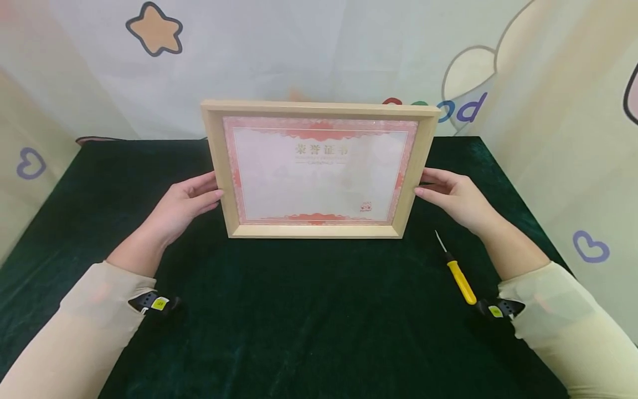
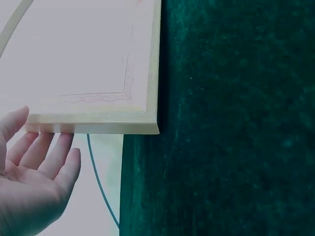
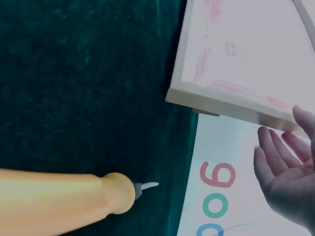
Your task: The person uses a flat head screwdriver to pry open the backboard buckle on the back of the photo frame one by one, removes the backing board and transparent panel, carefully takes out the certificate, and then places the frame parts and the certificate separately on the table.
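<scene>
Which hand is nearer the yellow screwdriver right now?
Right. The right hand is at the picture frame's right edge, just above the yellow screwdriver on the green cloth; the left hand is across the frame, at its left edge.

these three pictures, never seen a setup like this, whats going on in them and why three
No machine here: a person works with bare hands and wears three cameras. The big picture comes from a head camera looking down; the two small ones come from cameras strapped to each wrist, so they show the same scene close up.

A dark green cloth covers the table. On it stands a wooden picture frame holding a certificate, propped upright. The left hand and right hand are at the frame's two sides, fingers straight, touching or nearly touching its edges rather than gripping. A yellow-handled screwdriver lies on the cloth near the right arm; nobody holds it.
</scene>
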Demonstrator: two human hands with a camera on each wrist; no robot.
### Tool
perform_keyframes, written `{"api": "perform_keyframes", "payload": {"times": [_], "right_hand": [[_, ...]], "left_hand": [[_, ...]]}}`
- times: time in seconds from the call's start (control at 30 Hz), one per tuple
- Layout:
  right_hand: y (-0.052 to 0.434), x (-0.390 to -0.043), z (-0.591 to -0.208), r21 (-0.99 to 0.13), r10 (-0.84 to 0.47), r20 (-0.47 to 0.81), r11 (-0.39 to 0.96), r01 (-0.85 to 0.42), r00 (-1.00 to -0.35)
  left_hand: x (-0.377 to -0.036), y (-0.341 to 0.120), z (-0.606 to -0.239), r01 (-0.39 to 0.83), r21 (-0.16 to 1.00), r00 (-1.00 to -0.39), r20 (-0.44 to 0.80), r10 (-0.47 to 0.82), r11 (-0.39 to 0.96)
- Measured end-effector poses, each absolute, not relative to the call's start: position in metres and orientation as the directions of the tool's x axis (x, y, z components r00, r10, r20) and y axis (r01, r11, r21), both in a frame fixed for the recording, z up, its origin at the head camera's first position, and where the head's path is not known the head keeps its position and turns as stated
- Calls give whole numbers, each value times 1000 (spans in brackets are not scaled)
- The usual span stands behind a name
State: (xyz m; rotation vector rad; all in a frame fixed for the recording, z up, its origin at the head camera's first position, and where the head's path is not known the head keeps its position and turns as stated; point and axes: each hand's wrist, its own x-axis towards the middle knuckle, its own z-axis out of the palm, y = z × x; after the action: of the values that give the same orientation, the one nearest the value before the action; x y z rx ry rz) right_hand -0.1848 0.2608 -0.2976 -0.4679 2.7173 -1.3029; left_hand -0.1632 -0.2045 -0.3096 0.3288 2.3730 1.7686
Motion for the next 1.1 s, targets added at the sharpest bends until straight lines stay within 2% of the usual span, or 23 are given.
{"api": "perform_keyframes", "payload": {"times": [0.4,1.1], "right_hand": [[255,-190,-298,-701,-301,113,651,-291,-947],[255,-191,-293,-653,-330,179,665,-362,-927]], "left_hand": [[-174,-209,-327,115,931,-978,45,204,346],[-161,-208,-318,173,914,-977,111,184,367]]}}
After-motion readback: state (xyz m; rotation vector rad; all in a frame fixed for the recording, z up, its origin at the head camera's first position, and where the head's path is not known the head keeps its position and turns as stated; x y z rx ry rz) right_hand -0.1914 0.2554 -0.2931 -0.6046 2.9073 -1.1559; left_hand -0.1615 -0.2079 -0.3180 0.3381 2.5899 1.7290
